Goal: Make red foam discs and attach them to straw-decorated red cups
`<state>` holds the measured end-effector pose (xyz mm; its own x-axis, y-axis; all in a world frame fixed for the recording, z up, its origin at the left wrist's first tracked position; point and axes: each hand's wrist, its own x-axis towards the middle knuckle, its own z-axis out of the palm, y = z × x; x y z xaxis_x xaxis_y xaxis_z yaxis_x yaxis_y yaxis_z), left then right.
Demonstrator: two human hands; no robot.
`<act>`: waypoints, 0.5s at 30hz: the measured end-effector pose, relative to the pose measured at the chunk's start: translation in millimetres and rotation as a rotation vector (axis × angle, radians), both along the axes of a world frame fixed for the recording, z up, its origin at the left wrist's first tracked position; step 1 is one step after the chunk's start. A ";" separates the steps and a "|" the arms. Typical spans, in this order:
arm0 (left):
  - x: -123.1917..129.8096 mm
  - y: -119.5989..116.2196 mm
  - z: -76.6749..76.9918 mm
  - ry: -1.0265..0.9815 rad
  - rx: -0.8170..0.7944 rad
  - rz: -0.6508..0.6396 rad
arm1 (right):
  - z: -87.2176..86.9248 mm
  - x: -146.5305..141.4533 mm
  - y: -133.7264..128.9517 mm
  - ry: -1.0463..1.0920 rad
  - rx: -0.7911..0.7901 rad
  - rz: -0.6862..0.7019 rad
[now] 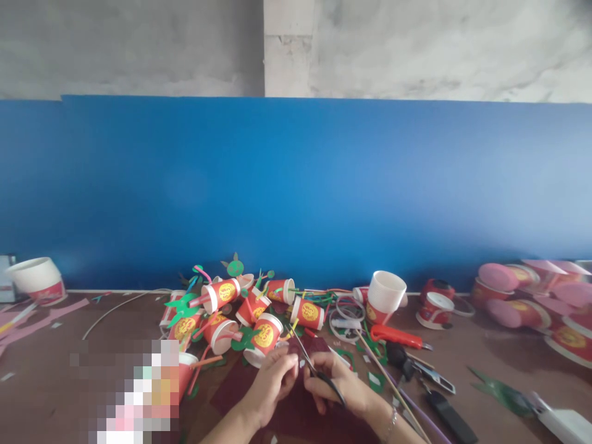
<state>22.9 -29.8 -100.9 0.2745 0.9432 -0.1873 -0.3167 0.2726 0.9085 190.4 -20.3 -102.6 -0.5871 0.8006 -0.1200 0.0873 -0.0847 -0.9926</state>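
My right hand [335,379] is closed around the black handles of a pair of scissors [311,364], whose blades point up and to the left. Beside it, my left hand [277,382] is closed in a pinch; what its fingertips hold is too small to make out. A tiny white piece [302,364] shows between the two hands near the blades. Under both hands lies dark maroon paper [296,419]. Just beyond my left hand is a pile of red paper cups [263,338] with yellow emblems, green paper cutouts and straws.
A white cup [386,290] stands behind my right hand, near a red box cutter [396,336] and a roll of clear tape [346,314]. Keys [435,376] and green scissors [504,391] lie rightward. Pink-topped cups [513,314] fill the far right. A blue partition [296,191] rises behind.
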 end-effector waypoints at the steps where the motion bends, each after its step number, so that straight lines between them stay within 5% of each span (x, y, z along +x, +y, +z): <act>1: 0.4 -0.4 -0.1 0.001 -0.016 0.004 | 0.4 0.0 -0.1 -0.003 0.002 -0.005; 15: 0.2 0.7 -2.1 0.015 -0.018 0.019 | 1.3 -1.1 -0.4 -0.052 0.029 -0.030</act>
